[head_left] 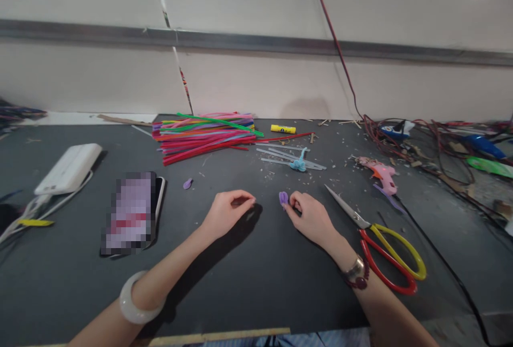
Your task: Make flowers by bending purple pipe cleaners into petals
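Note:
My right hand point(310, 216) pinches a small looped piece of purple pipe cleaner point(284, 198) between thumb and fingers, just above the dark table. To its left, my left hand point(228, 210) is closed in a pinch, thumb tip against fingertip; whether anything tiny is between them I cannot make out. A second small purple pipe cleaner piece point(187, 183) lies on the table beyond my left hand. Farther back sits a light blue twisted pipe cleaner shape point(298, 163) beside several clear glue sticks point(276, 153). Scissors point(364, 223) with red and yellow handles lie by my right wrist.
A pile of coloured pipe cleaners point(204, 136) lies at the back, near a yellow tube point(283, 129). On the right are a pink glue gun point(380, 173) with its black cord point(436, 234) and tangled wires point(380, 136). A phone point(132, 213) and white power bank point(70, 169) lie left.

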Available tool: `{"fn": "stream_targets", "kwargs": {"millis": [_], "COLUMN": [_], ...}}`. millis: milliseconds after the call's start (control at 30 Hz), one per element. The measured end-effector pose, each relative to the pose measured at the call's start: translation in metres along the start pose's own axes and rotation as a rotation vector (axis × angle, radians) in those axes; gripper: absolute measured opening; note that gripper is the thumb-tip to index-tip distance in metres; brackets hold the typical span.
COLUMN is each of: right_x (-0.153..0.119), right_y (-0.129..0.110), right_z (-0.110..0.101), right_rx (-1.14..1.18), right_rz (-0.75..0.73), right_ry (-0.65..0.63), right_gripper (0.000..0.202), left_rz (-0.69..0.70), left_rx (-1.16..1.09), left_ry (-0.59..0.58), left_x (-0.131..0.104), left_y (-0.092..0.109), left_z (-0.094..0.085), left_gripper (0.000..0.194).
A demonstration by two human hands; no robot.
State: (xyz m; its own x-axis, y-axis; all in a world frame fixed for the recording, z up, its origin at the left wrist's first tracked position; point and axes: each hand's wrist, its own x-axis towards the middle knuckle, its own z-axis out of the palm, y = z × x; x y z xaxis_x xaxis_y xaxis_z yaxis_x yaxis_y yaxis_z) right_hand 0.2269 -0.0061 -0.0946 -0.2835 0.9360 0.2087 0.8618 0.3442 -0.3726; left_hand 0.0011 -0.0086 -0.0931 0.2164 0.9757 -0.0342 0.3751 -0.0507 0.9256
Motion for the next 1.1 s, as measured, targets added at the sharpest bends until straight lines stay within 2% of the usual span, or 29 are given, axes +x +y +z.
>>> {"fn": "stream_targets", "kwargs": {"millis": [100,200,267,333,400,500,633,733,900,1100], "right_x": [0.001,0.001,0.002,0.002,0.002,0.003,0.002,0.001,0.002,0.002], "right_y": [0.000,0.001,0.001,0.002,0.001,0.001,0.002,0.003,0.003,0.004], "right_z": [0.000,0.000,0.001,0.000,0.000,0.001,0.003,0.004,0.004,0.004], "right_rx": [0.047,0.063,0.059,0.053,0.053,0.055,0.048,0.041,0.039,0.043], "right_rz": [-0.009,-0.003,-0.003,-0.005,-0.006,-0.013,-0.024,-0.015,-0.017,0.013], "right_ry": [0.039,0.054,0.042,0.025,0.017,0.026,0.035,0.030,0.034,-0.001], "right_gripper": [0.019,0.019,0.020,0.022,0.023,0.024,0.024,0.024,0.025,0.024], "left_rz": [0.177,0.311,0.318,0.306,0.301,0.305,0.350,0.356,0.288,0.204], "left_rx": [0.346,0.674,0.894,0.944,0.979,1.018,1.041,1.046,1.052,1.039], "left_ry": [0.064,0.114,0.160,0.190,0.205,0.173,0.109,0.157,0.219,0.243], "left_x": [0.016,0.047,0.073,0.096,0.116,0.135,0.153,0.170,0.197,0.217], "left_y": [0.000,0.003,0.006,0.011,0.014,0.017,0.019,0.023,0.033,0.029], "left_z": [-0.021,-0.054,-0.077,-0.095,-0.106,-0.106,-0.092,-0.089,-0.097,-0.094], "left_gripper": [0.021,0.025,0.028,0.030,0.031,0.032,0.031,0.032,0.030,0.026]}}
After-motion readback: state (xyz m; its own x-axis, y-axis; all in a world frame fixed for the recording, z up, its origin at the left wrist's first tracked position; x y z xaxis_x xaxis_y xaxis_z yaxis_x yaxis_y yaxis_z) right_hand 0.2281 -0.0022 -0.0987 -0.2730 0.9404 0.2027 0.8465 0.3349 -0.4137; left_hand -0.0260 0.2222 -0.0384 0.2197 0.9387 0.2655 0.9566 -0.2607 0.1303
